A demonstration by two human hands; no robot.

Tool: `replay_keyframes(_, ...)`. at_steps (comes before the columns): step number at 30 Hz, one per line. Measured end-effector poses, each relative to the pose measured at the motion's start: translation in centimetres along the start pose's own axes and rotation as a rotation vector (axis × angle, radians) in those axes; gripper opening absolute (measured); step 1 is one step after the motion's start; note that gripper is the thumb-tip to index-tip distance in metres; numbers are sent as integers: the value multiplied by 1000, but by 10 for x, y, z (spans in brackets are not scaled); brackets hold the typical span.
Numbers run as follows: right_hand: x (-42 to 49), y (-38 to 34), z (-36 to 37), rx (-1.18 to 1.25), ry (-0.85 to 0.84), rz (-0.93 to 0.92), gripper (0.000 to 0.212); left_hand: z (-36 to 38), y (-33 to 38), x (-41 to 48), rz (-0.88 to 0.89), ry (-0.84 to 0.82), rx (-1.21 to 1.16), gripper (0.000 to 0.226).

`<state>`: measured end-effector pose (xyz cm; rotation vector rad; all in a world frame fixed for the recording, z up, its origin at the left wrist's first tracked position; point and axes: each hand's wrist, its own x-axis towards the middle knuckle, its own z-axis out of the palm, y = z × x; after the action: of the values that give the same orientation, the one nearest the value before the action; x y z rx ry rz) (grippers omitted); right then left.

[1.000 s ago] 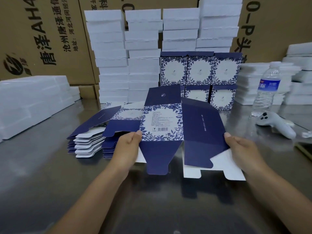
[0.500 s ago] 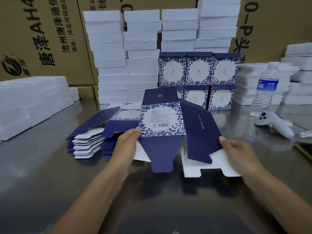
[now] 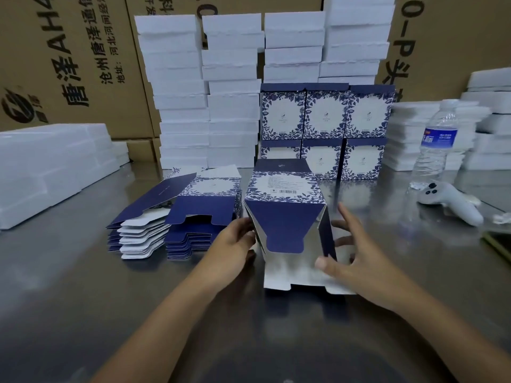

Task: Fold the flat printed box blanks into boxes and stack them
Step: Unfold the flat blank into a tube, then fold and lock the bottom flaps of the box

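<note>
The left hand [image 3: 235, 243] and right hand [image 3: 356, 261] held the box blank [image 3: 284, 217] by its side walls; the card seemed light and easily creased.

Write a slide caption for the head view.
Left hand and right hand fold a printed box blank on the steel table, beside stacked flat blanks.
</note>
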<state>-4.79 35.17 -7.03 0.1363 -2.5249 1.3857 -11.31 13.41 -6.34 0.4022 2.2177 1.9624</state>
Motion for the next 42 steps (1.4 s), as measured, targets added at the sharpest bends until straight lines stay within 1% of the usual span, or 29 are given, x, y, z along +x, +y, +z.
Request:
replay_keyframes(1, -1, 0, 1, -21, -29, -32, 120, -1, -2, 1, 8, -6, 61, 31)
replay_keyframes(2, -2, 0, 1, -33, -42, -57, 119, -2, -3, 1, 27, -28, 106, 30)
replay_keyframes(3, -2, 1, 2, -50, -32, -75, 113, -3, -3, -1, 50, -65, 136, 32)
replay_keyframes(6, -1, -2, 4, -46, 38, -157, 82, -6, -5, -3, 127, -162, 230, 53)
replay_keyframes(8, 1, -3, 4, 67, 79, -190, 64, -7, -8, -4, 173, -197, 256, 68)
replay_keyframes(10, 1, -3, 4, 204, 106, -172, 42, -7, -8, -4, 193, -227, 230, 75)
replay_keyframes(11, 1, -2, 4, 258, 121, -152, 36, -7, -8, -4, 199, -228, 221, 75)
replay_keyframes(14, 0, -1, 6, 308, 125, -117, 36, -8, -7, -3, 188, -160, 212, 70)
replay_keyframes(17, -1, -2, 7, 231, 129, -126, 41, -7, -5, -5, 185, -51, 255, 60)
replay_keyframes(19, 0, -1, 8, 186, 149, -148, 43, -6, -4, -6, 185, 19, 215, 54)
replay_keyframes(22, 1, -4, 11, 277, 227, -159, 38, -4, -1, -8, 190, 92, 176, 54)
replay_keyframes(25, 1, -9, 12, 361, 299, -166, 38, -1, 3, -9, 212, 67, 131, 62)
replay_keyframes(27, 1, -9, 11, 374, 326, -153, 38, 3, 2, -9, 172, 16, 49, 71)
replay_keyframes(28, 2, -8, 11, 335, 340, -149, 38, 6, 1, -8, 148, 10, 2, 69)
replay_keyframes(29, 1, -10, 11, 278, 348, -146, 33, 8, 0, -9, 135, 24, -29, 63)
replay_keyframes(31, 1, -10, 12, 149, 323, -144, 6, 14, -1, -9, 119, 72, -54, 52)
replay_keyframes(33, 0, -9, 15, 26, 263, -76, 18, 18, -2, -10, 88, 108, -74, 49)
replay_keyframes(35, -1, -9, 18, -97, 259, 70, 20, 19, 0, -12, 64, 127, -122, 48)
replay_keyframes(37, -2, -12, 18, -209, 241, 185, 34, 21, 2, -12, 47, 141, -141, 45)
replay_keyframes(39, -1, -16, 17, -221, 218, 230, 53, 21, 3, -13, 31, 148, -176, 41)
replay_keyframes(40, -1, -17, 16, -194, 201, 246, 58, 22, 4, -13, 20, 152, -198, 39)
replay_keyframes(42, -1, -19, 16, -102, 192, 274, 58, 23, 5, -15, 8, 157, -208, 36)
